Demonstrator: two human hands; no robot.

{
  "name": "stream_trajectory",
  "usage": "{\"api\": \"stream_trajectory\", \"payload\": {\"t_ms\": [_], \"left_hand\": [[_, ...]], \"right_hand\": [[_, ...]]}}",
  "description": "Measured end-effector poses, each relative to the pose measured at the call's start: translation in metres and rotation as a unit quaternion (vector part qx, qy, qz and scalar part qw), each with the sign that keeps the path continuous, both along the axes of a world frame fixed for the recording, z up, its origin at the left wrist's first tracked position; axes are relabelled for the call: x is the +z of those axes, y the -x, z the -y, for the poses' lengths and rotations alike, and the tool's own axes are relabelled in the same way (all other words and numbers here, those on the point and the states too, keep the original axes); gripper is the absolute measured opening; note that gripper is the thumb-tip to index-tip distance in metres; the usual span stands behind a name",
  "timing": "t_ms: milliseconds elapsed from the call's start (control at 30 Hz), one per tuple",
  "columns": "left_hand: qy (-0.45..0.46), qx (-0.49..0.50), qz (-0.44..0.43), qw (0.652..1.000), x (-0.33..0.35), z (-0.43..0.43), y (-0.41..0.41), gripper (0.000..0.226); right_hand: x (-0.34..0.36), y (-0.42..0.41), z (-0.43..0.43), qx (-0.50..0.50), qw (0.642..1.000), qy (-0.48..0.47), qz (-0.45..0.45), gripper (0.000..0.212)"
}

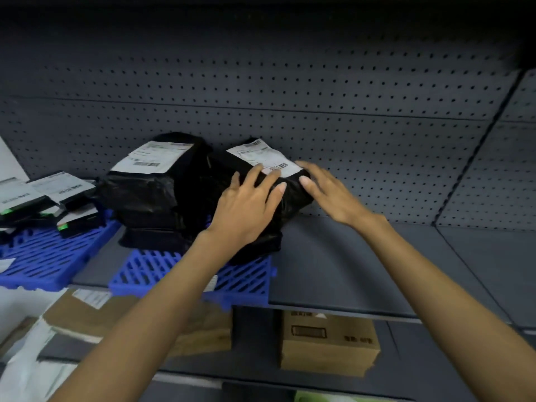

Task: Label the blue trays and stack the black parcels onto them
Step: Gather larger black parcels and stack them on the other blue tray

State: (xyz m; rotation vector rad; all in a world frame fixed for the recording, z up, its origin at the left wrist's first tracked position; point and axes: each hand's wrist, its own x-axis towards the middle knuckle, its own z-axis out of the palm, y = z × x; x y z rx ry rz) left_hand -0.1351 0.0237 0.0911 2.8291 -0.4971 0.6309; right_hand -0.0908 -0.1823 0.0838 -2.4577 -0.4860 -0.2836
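Note:
A blue slatted tray (pixel 162 274) lies on the grey shelf and carries two stacks of black parcels with white labels. The left stack (pixel 150 192) is tall. The right parcel (pixel 272 169) tops the other stack, label up. My left hand (pixel 246 207) lies flat on its front, fingers straight. My right hand (pixel 324 190) touches its right side with straight fingers. A second blue tray (pixel 49 256) at the far left holds several flat black parcels (pixel 40 198).
The grey shelf (pixel 362 271) extends to the right of the tray, backed by a perforated panel (pixel 319 91). On the shelf below stand a cardboard box (pixel 327 343) and other cardboard parcels (pixel 95 314) at the lower left.

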Motion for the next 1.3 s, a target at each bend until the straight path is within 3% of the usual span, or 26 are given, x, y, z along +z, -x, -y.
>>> {"api": "stream_trajectory", "payload": {"t_ms": [333, 667, 867, 967, 1100, 1300], "left_hand": [[0.089, 0.113, -0.047, 0.988, -0.021, 0.033, -0.006, 0.065], [0.278, 0.016, 0.003, 0.96, -0.042, 0.038, -0.008, 0.06], [0.264, -0.025, 0.002, 0.964, -0.027, -0.009, 0.0, 0.06], [0.245, -0.036, -0.016, 0.969, -0.024, -0.03, 0.006, 0.071], [0.197, -0.036, -0.003, 0.98, -0.029, -0.046, 0.009, 0.088], [0.204, -0.025, 0.042, 0.978, -0.041, -0.042, 0.007, 0.082]], "right_hand": [[-0.018, -0.055, 0.005, 0.219, 0.969, -0.083, -0.085, 0.07], [-0.027, -0.067, 0.015, 0.306, 0.936, -0.133, -0.115, 0.069], [-0.015, -0.043, 0.002, 0.315, 0.933, -0.106, -0.141, 0.069], [-0.014, -0.026, -0.012, 0.31, 0.938, -0.085, -0.129, 0.081], [-0.021, -0.007, -0.027, 0.259, 0.962, -0.052, -0.071, 0.102], [-0.036, 0.003, -0.036, 0.172, 0.982, -0.064, 0.046, 0.099]]}}
